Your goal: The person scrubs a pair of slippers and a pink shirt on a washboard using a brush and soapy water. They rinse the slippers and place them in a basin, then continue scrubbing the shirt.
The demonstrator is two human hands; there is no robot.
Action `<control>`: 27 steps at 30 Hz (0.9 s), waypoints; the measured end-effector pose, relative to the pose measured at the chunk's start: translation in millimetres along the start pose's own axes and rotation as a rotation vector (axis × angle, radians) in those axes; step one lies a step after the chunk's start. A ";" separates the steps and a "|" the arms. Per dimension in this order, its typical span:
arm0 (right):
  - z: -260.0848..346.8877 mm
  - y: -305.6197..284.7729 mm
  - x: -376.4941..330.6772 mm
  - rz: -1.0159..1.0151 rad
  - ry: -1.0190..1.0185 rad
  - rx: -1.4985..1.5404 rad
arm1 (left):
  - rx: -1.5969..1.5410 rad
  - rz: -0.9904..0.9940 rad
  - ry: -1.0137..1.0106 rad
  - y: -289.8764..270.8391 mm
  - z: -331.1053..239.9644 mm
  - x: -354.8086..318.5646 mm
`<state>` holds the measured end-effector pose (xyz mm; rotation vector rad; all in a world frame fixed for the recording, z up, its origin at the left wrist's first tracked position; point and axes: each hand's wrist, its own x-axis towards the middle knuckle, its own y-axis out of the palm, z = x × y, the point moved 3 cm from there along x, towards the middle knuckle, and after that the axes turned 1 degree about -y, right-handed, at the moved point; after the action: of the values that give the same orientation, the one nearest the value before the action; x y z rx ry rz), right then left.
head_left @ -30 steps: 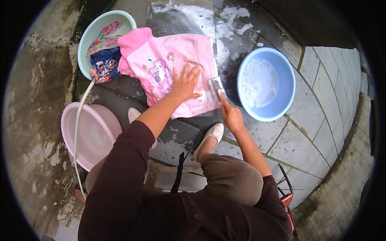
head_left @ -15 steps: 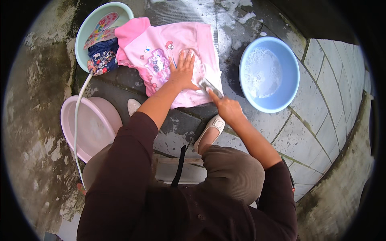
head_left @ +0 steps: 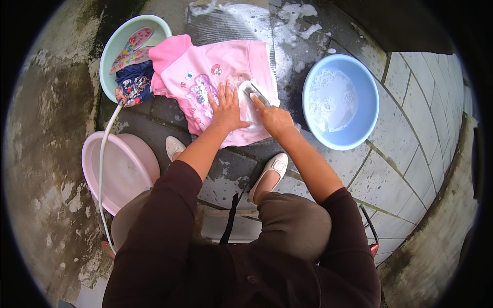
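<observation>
A wet pink sweatshirt (head_left: 205,72) with small cartoon prints lies spread on the dark paving stones. My left hand (head_left: 226,109) presses flat on its soapy lower part, fingers spread. My right hand (head_left: 272,117) is closed around a scrubbing brush (head_left: 255,93), which rests on the foamy patch of the garment just right of my left hand. Both forearms reach forward from dark maroon sleeves.
A blue basin (head_left: 354,82) of sudsy water stands at the right. A green basin (head_left: 115,46) with colourful clothes sits at the upper left, a pink basin (head_left: 110,172) at the lower left with a white hose (head_left: 102,154) over it. My two light shoes rest below the garment.
My right hand has moved the brush left and up across the sweatshirt, from its right edge to the middle. The left hand stays pressed on the cloth.
</observation>
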<state>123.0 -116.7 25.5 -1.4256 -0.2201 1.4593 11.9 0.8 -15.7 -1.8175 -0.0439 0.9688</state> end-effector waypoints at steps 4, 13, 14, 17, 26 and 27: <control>2.5 6.5 -39.2 0.086 0.056 -0.009 | 0.081 0.012 0.070 -4.2 7.0 -9.0; -22.8 -55.1 -124.4 -0.231 0.141 0.083 | 0.494 0.391 0.148 -43.5 -0.2 -96.2; -25.2 -79.2 -136.1 -0.310 0.145 0.082 | 0.457 0.288 0.145 -55.2 -2.0 -108.0; -9.1 -144.1 -179.7 -0.466 0.072 0.023 | 0.411 0.045 0.099 -109.6 10.3 -142.2; 65.9 -177.4 -259.9 -0.697 -0.032 0.143 | 0.421 -0.315 -0.057 -246.2 44.6 -255.3; 72.7 -169.2 -262.2 -0.678 -0.024 0.133 | 0.394 -0.324 -0.067 -249.1 46.7 -264.0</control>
<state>88.0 -198.5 333.2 -1.0743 -0.5518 0.9104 -99.0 36.5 331.3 -1.3654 -0.1713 0.7459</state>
